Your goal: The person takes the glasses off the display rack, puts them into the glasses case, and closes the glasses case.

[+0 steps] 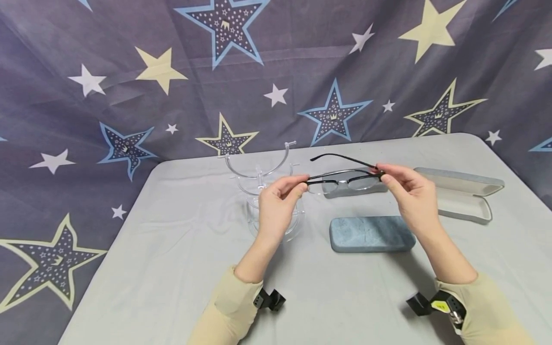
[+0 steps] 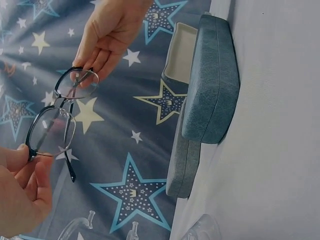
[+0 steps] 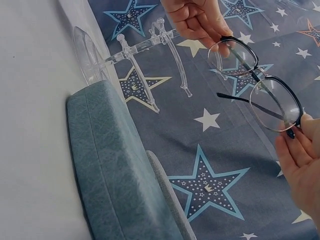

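Note:
A pair of eyeglasses [image 1: 342, 182] with black upper rims and thin metallic lower rims is held up over the table between both hands. My left hand [image 1: 276, 206] pinches one outer corner of the frame between thumb and fingers. At the opposite corner, by the hinge, my right hand [image 1: 415, 195] pinches it the same way. One black temple arm [image 1: 340, 155] sticks out toward the back, angled to the left. Below the glasses lies a closed blue-grey glasses case [image 1: 372, 235], seen larger in the right wrist view [image 3: 117, 165].
A clear plastic display stand [image 1: 260, 181] with curved arms rises behind my left hand, partly covered by it. Another grey case [image 1: 338, 192] lies behind the glasses. To the right, an open case [image 1: 467, 207] shows its pale lining. A star-patterned cloth [image 1: 276, 122] hangs behind the table.

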A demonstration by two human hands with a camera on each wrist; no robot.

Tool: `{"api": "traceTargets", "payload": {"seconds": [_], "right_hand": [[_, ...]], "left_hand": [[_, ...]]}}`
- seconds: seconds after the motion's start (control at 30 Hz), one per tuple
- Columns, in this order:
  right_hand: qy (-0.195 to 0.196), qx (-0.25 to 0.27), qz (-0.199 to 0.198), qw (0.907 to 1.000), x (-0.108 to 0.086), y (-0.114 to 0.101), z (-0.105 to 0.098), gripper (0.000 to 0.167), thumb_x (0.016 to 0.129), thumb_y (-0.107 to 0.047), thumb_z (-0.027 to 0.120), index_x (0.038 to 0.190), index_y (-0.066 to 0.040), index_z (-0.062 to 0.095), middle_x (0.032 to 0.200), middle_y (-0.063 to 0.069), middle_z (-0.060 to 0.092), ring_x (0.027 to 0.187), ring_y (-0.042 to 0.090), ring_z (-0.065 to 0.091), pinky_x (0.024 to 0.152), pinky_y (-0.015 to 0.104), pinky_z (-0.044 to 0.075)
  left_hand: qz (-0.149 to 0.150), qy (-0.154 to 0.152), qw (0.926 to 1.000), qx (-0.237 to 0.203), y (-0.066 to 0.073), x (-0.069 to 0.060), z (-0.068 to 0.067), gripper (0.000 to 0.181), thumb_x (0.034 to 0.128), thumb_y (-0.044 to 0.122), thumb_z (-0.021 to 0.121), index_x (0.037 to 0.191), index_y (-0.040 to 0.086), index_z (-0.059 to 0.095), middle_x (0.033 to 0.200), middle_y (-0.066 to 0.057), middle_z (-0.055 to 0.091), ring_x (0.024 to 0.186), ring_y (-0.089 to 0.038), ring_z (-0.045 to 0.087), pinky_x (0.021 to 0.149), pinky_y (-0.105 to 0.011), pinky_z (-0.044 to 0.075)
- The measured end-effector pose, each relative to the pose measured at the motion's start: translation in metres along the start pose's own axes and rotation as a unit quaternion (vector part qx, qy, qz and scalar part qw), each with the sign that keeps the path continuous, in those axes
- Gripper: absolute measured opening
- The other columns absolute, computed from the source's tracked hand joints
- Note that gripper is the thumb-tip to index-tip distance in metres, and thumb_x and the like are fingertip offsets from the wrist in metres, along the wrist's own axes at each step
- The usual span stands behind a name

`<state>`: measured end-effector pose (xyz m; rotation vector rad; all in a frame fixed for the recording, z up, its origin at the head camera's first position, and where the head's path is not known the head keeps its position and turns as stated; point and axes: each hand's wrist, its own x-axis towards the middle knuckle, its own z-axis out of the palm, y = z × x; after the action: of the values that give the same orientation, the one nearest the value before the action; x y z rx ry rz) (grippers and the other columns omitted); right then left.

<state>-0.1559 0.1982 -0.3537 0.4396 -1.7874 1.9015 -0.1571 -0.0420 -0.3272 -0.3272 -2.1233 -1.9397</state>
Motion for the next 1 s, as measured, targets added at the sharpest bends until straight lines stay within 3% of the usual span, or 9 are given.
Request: {"api": "traceTargets", "payload": {"seconds": [0.1, 0.2, 0.4, 0.7, 1.0], "right_hand": [[-0.001, -0.018, 0.006, 0.9998, 0.000, 0.000, 0.000, 0.023, 0.085, 0.006, 0.057, 0.106, 0.002, 0.065, 0.093, -0.009, 0.070, 0.086, 0.002, 0.063, 0.075, 0.011, 0.046], [-0.006, -0.023, 0.011, 0.9997, -0.001, -0.001, 0.000, 0.022, 0.086, 0.005, 0.056, 0.105, 0.001, 0.066, 0.093, -0.009, 0.069, 0.085, 0.001, 0.062, 0.075, 0.011, 0.046], [-0.014, 0.018, 0.014, 0.9996, -0.002, -0.001, 0.001, 0.019, 0.087, 0.006, 0.053, 0.101, 0.003, 0.065, 0.091, -0.003, 0.069, 0.083, 0.005, 0.063, 0.076, 0.014, 0.048], [-0.037, 0.081, 0.004, 0.9960, -0.001, -0.001, 0.000, 0.021, 0.089, 0.009, 0.047, 0.102, 0.005, 0.063, 0.093, 0.003, 0.069, 0.086, 0.010, 0.065, 0.080, 0.017, 0.048], [-0.032, 0.123, 0.006, 0.9919, 0.000, -0.002, 0.001, 0.020, 0.089, 0.010, 0.046, 0.099, 0.006, 0.062, 0.091, 0.007, 0.068, 0.083, 0.013, 0.066, 0.080, 0.019, 0.049]], "left_hand": [[-0.004, 0.013, 0.9999, -0.003, -0.012, 0.003, 0.001, 0.018, 0.0817, 0.010, 0.067, 0.097, 0.002, 0.069, 0.090, -0.015, 0.070, 0.071, -0.005, 0.063, 0.068, -0.021, 0.052], [-0.005, 0.023, 0.9997, -0.007, -0.015, 0.003, 0.002, 0.017, 0.0821, 0.011, 0.066, 0.097, 0.003, 0.070, 0.085, -0.015, 0.070, 0.069, -0.009, 0.064, 0.064, -0.022, 0.052], [-0.012, 0.029, 0.9994, -0.012, -0.017, 0.002, 0.004, 0.015, 0.0818, 0.008, 0.066, 0.095, 0.002, 0.070, 0.083, -0.015, 0.070, 0.071, -0.021, 0.067, 0.059, -0.020, 0.051], [-0.022, -0.019, 0.9996, -0.003, -0.021, 0.003, 0.005, 0.014, 0.0846, 0.005, 0.062, 0.097, -0.001, 0.067, 0.085, -0.018, 0.069, 0.072, -0.014, 0.066, 0.065, -0.019, 0.050], [-0.041, -0.049, 0.9980, -0.001, -0.019, 0.001, 0.006, 0.014, 0.0862, 0.004, 0.059, 0.099, 0.000, 0.063, 0.091, -0.019, 0.068, 0.073, -0.013, 0.061, 0.068, -0.019, 0.048]]}}
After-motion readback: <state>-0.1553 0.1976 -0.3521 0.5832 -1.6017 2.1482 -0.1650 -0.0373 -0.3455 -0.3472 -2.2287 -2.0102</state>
